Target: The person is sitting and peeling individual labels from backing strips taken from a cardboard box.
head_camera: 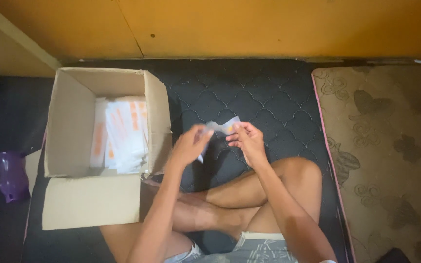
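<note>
I sit cross-legged on a dark quilted mattress. Both hands hold a small clear plastic packet with a bit of orange on it, raised above my knees. My left hand grips the packet's left side and is blurred. Its right end is pinched by the fingers of my right hand. To the left stands an open cardboard box holding a stack of white packets with orange marks.
A brown patterned mat with a pink edge lies on the right. A purple plastic bottle lies on the floor at the far left. An orange wall runs along the back.
</note>
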